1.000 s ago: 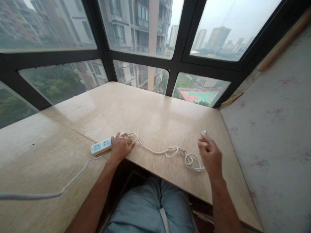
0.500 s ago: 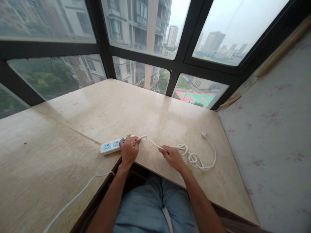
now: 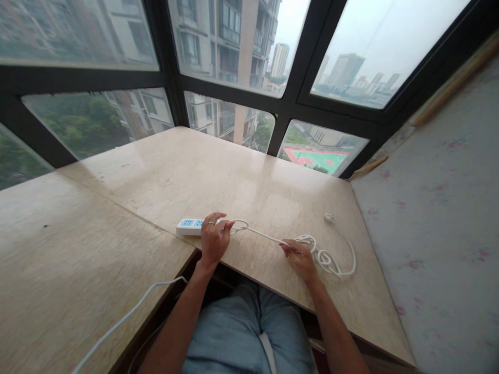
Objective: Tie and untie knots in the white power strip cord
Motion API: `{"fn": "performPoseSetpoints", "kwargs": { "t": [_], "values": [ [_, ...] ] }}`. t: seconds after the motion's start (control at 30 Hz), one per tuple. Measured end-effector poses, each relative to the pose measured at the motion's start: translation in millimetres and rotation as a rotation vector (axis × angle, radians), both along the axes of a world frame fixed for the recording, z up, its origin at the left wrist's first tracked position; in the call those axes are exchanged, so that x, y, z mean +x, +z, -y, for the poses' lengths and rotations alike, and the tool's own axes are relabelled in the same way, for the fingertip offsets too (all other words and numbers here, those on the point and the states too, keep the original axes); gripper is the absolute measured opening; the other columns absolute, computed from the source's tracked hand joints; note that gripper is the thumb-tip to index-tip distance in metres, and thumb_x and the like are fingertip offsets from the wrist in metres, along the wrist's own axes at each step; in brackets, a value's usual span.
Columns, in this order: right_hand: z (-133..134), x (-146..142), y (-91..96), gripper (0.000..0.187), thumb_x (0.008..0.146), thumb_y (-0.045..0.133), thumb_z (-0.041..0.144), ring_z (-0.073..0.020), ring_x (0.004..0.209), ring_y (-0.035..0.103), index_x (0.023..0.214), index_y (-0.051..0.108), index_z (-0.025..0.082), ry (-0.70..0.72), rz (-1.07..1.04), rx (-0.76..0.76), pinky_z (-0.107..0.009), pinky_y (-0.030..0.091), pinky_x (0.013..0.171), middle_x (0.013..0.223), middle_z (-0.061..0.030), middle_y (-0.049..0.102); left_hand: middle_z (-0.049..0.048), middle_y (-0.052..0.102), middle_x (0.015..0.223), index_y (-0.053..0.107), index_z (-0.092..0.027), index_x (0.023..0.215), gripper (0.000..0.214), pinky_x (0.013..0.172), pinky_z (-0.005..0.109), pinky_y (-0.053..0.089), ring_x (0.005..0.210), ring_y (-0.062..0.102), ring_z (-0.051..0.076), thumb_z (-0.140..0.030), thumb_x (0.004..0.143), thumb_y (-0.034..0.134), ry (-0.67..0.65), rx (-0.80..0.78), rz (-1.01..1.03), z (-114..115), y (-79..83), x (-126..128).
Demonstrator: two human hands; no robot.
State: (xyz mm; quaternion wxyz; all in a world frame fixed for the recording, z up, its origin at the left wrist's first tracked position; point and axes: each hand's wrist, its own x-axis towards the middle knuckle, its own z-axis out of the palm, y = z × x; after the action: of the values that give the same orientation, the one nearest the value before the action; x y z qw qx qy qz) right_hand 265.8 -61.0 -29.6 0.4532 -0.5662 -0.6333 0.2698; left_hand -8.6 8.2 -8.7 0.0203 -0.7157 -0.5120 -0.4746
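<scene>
A white power strip (image 3: pixel 187 226) with blue sockets lies on the beige stone tabletop (image 3: pixel 249 176). My left hand (image 3: pixel 213 240) grips its right end, where the white cable (image 3: pixel 261 235) leaves it in a small loop. My right hand (image 3: pixel 301 257) pinches that cable further along, so the stretch between both hands runs straight. Beyond my right hand the cable lies in a tangled coil (image 3: pixel 325 257) and ends in a white plug (image 3: pixel 329 217) resting on the table.
A second white cord (image 3: pixel 125 317) crosses the lower wooden surface at left and drops into the gap by my knees. Dark-framed windows (image 3: pixel 288 104) close the far side. A pale flowered wall (image 3: pixel 440 208) stands at right.
My right hand came left from near the plug, took hold of the cable and drew it taut. The power strip turned and slid right under my left hand.
</scene>
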Motion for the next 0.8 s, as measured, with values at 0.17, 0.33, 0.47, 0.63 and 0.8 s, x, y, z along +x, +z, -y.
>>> {"fn": "performPoseSetpoints", "kwargs": {
  "t": [0.17, 0.33, 0.47, 0.63, 0.8],
  "values": [
    [9, 4, -0.3, 0.028, 0.091, 0.052, 0.038, -0.019, 0.067, 0.059, 0.08, 0.07, 0.02, 0.035, 0.207, -0.02, -0.032, 0.046, 0.067, 0.07, -0.0044, 0.066, 0.0081, 0.064, 0.086, 0.072, -0.02, 0.08, 0.02, 0.081, 0.037, 0.042, 0.084, 0.056, 0.022, -0.033, 0.088, 0.06, 0.059, 0.048, 0.016, 12, 9.6, 22],
    [16, 1, 19.0, 0.033, 0.086, 0.062, 0.04, -0.0234, 0.1, 0.062, 0.113, 0.065, 0.022, 0.219, 0.176, -0.126, -0.041, 0.047, 0.091, 0.109, -0.0098, 0.069, 0.0037, 0.056, 0.079, 0.072, -0.018, 0.087, 0.023, 0.067, 0.027, 0.045, 0.069, 0.056, 0.014, -0.031, 0.092, 0.055, -0.085, -0.054, 0.201, 27, 4.6, 39],
    [14, -5, 40.4, 0.048, 0.086, 0.061, 0.044, -0.0215, 0.106, 0.062, 0.129, 0.054, 0.024, 0.289, -0.071, -0.175, -0.039, 0.05, 0.091, 0.123, -0.0107, 0.062, 0.0035, 0.06, 0.08, 0.072, -0.019, 0.09, 0.02, 0.072, 0.028, 0.049, 0.076, 0.059, 0.016, -0.029, 0.091, 0.055, -0.148, -0.118, 0.275, 43, -8.7, 45],
    [-1, -24, 52.0, 0.033, 0.09, 0.055, 0.043, -0.0203, 0.102, 0.063, 0.114, 0.064, 0.022, 0.205, -0.164, -0.136, -0.038, 0.049, 0.091, 0.115, -0.0095, 0.066, 0.0073, 0.063, 0.095, 0.072, -0.019, 0.093, 0.018, 0.08, 0.032, 0.052, 0.088, 0.063, 0.018, -0.026, 0.09, 0.054, -0.202, -0.244, 0.275, 61, -22.1, 47],
    [-32, -48, 38.4, 0.029, 0.083, 0.061, 0.041, -0.017, 0.084, 0.065, 0.097, 0.071, 0.018, 0.151, -0.222, -0.215, -0.029, 0.052, 0.074, 0.095, -0.0057, 0.071, 0.0088, 0.063, 0.101, 0.071, -0.02, 0.096, 0.018, 0.087, 0.035, 0.052, 0.096, 0.063, 0.021, -0.032, 0.087, 0.06, -0.251, -0.32, 0.239, 67, -20.0, 46]
  ]
}}
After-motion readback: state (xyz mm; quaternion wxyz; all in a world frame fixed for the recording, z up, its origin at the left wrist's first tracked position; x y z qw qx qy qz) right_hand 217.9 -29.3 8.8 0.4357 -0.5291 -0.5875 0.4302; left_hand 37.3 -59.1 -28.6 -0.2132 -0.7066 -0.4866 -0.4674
